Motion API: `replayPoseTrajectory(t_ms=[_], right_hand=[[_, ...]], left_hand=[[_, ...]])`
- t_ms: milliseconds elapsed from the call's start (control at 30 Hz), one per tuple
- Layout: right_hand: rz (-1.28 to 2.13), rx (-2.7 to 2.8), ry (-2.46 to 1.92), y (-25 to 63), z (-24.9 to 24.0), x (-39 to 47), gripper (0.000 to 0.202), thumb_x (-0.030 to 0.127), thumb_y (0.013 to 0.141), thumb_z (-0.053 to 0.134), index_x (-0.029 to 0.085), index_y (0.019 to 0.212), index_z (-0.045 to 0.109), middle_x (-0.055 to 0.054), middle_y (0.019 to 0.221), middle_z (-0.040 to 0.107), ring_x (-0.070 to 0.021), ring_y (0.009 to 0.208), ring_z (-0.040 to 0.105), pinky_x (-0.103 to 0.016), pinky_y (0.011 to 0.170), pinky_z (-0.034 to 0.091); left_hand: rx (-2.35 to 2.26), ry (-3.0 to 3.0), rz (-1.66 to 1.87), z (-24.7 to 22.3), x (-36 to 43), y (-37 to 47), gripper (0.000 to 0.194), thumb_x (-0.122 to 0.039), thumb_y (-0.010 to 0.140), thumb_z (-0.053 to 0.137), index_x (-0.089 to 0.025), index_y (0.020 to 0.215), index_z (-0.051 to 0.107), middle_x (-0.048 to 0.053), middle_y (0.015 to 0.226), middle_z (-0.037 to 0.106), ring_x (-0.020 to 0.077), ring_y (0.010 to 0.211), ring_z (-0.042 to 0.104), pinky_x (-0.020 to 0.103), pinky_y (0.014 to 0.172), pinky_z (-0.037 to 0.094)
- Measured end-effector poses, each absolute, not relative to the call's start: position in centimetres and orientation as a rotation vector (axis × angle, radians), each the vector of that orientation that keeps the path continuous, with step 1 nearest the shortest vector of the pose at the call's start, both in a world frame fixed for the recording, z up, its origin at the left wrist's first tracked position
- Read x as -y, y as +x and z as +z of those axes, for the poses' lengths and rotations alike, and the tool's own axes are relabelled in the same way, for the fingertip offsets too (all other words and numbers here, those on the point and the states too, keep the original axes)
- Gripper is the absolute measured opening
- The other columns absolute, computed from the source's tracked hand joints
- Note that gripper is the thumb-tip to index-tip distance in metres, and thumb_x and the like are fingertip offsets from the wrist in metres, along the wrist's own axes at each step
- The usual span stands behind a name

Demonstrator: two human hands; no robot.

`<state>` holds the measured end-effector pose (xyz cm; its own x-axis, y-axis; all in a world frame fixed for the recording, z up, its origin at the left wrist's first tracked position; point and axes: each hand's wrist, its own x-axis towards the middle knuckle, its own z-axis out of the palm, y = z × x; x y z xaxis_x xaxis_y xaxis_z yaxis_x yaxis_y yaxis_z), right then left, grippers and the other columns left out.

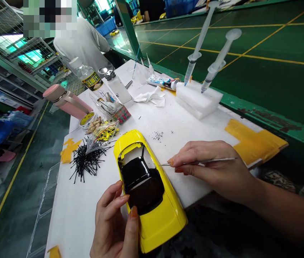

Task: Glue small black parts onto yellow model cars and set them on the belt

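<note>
A yellow model car body point(162, 224) with a black roof point(136, 172) lies tilted at the near edge of the white table. My left hand point(117, 222) is closed around its left side, thumb and fingers on the yellow shell. In my right hand point(208, 165) a thin metal pick point(216, 160) is pinched between thumb and fingers. Its tip meets or hovers by the car's right side, near the side window; contact is hard to tell. Tiny black pieces point(157, 135) lie scattered on the table just beyond the car.
Left of the car are a heap of black stick-like parts point(83, 163), a bag of small yellow parts point(106, 132) and a pink flask point(66, 102). Behind stand a dispenser bottle point(118, 87) and a white foam block point(199, 102) holding two syringes point(216, 68). A person point(83, 43) sits beyond.
</note>
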<state>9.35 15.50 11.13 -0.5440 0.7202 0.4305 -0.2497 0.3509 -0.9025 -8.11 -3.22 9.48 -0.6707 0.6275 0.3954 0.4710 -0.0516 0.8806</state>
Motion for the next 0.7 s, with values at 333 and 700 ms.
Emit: replayPoseTrajectory(t_ms=[333,700], right_hand=[[1.359,1.733,-0.413,9.36,11.29,-15.66,0.016,0.007,0.089,0.081,0.022,0.093,0.087,-0.003,0.089,0.084,-0.0150,0.080,0.079,-0.020,0.071,0.064],[1.350,1.740,-0.422,9.37,11.20,-15.57,0.019,0.007,0.089,0.081,0.024,0.094,0.087,-0.003,0.089,0.084,-0.0153,0.080,0.079,-0.021,0.072,0.064]], left_hand=[[-2.090,1.187,1.817,9.57,3.25,-8.13,0.018,-0.022,0.091,0.082,-0.025,0.108,0.080,0.010,0.140,0.070,0.0269,0.129,0.069,0.038,0.110,0.059],[-2.058,1.252,1.794,9.39,3.30,-8.53,0.022,-0.017,0.090,0.080,-0.024,0.111,0.079,0.010,0.142,0.069,0.0253,0.131,0.068,0.035,0.111,0.058]])
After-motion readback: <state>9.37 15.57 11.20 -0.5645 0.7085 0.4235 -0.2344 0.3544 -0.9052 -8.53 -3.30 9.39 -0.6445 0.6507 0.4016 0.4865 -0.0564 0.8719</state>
